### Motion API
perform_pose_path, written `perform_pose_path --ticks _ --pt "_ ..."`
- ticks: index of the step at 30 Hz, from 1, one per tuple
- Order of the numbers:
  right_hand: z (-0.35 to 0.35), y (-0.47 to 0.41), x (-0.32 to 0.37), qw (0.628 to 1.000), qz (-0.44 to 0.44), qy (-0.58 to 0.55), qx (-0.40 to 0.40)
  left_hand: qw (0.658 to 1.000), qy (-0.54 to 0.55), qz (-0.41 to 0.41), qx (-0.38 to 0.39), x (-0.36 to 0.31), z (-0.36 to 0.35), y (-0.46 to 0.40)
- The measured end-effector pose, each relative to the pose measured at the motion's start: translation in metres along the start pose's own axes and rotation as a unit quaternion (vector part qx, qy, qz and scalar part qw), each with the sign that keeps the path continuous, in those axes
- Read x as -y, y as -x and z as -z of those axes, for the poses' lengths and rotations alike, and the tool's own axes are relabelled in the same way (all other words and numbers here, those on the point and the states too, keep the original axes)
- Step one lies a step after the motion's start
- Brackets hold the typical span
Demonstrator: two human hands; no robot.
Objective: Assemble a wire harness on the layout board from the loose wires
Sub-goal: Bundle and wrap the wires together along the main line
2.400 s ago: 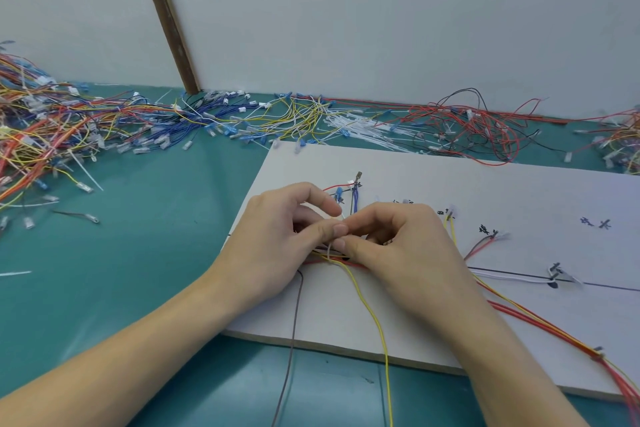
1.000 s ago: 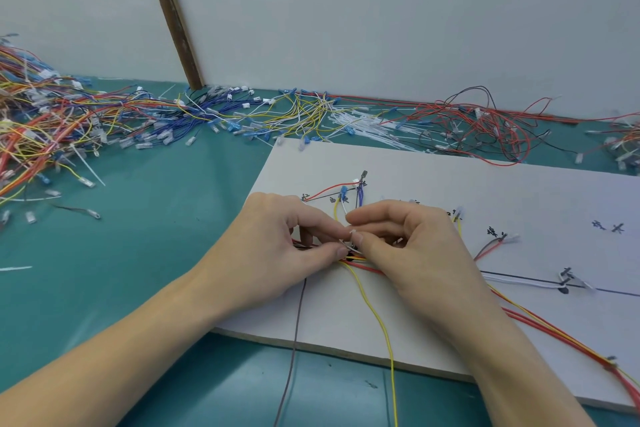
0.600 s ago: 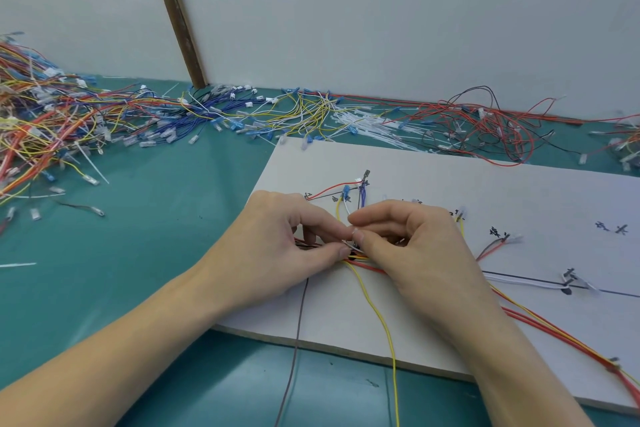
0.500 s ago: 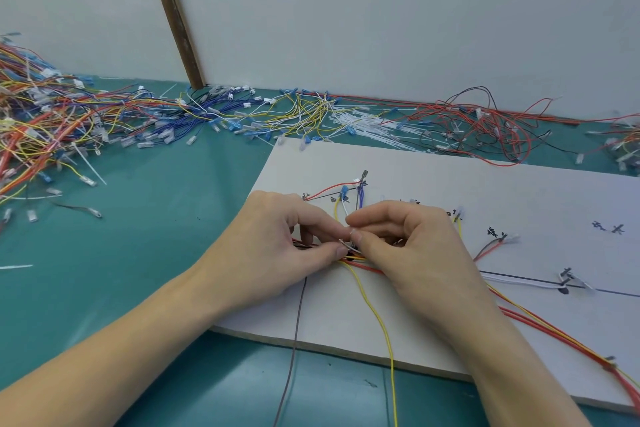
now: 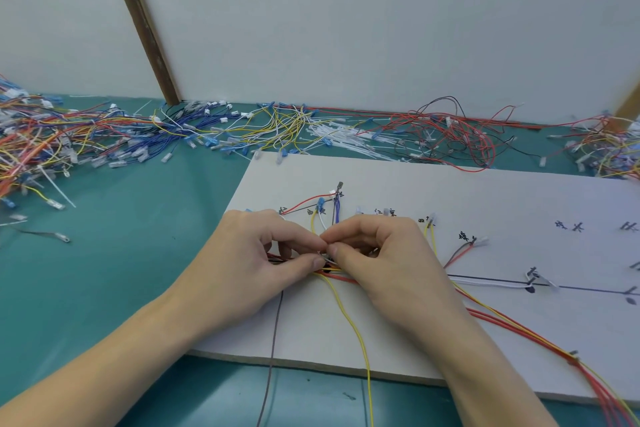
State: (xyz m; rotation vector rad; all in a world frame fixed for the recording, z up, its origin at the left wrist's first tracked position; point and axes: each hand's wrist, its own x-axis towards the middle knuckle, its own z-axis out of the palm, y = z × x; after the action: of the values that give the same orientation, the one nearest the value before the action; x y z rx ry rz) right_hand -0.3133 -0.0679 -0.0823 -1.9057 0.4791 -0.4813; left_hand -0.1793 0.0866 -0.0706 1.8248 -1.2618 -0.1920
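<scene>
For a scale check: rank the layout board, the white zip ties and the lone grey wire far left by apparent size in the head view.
1. Layout board
2. Zip ties, a spread bundle
3. Grey wire

Apparent size only; the ties lie farther off.

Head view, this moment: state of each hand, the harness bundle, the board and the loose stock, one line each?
left hand: pinching the bundle, fingers curled.
right hand: pinching the same spot, fingertips meeting the left's.
wire bundle: lying on the board, running right.
yellow wire: hanging off the board's near edge.
grey wire: likewise hanging off.
layout board: flat on the table.
loose wires: heaped along the wall.
</scene>
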Motion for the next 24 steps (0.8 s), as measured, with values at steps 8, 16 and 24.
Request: perform_pose_path --ticks 8,16,24 --pt "0.0035 -0.0001 -0.0013 1.000 -0.011 0.013 -0.001 1.000 0.003 -0.006 -0.009 -0.0009 -0.0008 -0.0008" --pt "0.0042 -0.0026 0.0000 0.999 -0.010 -0.043 -0.006 1.000 -0.003 -0.009 -0.025 -0.0019 -0.0020 0.0001" --pt "0.0022 -0.0023 -0.0018 0.999 -0.009 -0.044 -0.004 1.000 -0.003 -0.016 -0.024 -0.0011 -0.0035 0.0008"
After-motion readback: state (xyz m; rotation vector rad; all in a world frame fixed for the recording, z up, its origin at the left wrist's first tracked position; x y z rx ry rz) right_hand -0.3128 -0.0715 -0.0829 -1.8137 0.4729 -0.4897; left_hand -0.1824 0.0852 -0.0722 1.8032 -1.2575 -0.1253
